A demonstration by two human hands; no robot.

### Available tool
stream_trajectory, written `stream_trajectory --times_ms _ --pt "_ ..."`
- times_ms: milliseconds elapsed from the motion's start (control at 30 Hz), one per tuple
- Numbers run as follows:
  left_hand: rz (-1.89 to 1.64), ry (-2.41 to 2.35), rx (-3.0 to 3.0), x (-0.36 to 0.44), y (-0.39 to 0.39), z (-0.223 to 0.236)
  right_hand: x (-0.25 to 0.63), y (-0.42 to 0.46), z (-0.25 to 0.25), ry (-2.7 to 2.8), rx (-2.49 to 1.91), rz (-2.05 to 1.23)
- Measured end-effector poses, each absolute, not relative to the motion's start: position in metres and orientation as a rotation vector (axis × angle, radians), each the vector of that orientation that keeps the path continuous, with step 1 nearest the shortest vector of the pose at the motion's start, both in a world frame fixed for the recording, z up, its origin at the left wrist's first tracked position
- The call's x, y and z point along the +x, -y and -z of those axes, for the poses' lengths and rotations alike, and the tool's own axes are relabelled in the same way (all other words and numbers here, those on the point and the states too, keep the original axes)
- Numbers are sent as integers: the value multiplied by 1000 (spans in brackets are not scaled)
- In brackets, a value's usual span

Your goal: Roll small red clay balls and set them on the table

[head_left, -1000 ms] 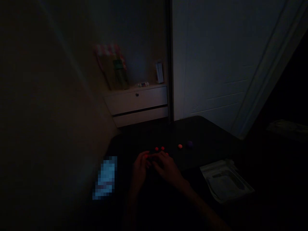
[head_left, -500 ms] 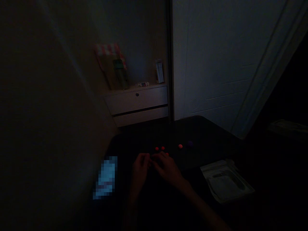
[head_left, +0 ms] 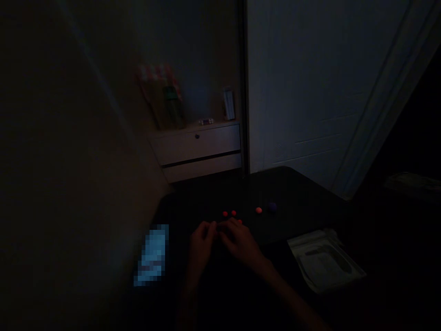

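Over the near side of the dark table (head_left: 296, 193), my left hand (head_left: 202, 241) and my right hand (head_left: 239, 239) meet at the fingertips. Both have their fingers pinched together; whatever they hold is too small and dark to make out. Just beyond the fingertips lie two small red balls (head_left: 225, 214), side by side. Another red ball (head_left: 240, 222) shows at the edge of my right hand, partly hidden by it. Farther right are a pinkish-orange ball (head_left: 258, 210) and a larger dark purple ball (head_left: 272, 208).
A pale flat packet (head_left: 324, 262) lies right of the table's near edge. At the left is a bright blurred-out screen (head_left: 151, 255). Behind stand a drawer unit (head_left: 200, 149) with a green-capped bottle (head_left: 172, 101) on top, and a white door (head_left: 303, 92). The room is very dark.
The fingers of my left hand have shifted slightly against those of the right. The balls on the table lie as before, and the picture is a little darker.
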State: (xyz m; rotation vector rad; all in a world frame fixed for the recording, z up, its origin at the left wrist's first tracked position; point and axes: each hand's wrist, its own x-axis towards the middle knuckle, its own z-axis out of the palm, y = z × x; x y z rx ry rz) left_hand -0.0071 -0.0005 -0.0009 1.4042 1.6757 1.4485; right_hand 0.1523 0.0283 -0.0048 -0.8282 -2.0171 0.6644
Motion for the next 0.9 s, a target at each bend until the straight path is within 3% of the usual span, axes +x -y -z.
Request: stream_trajectory --times_ms 900 --pt "-1475 -1601 1353 -4 1 -3 152 -30 6 2028 -818 -650"
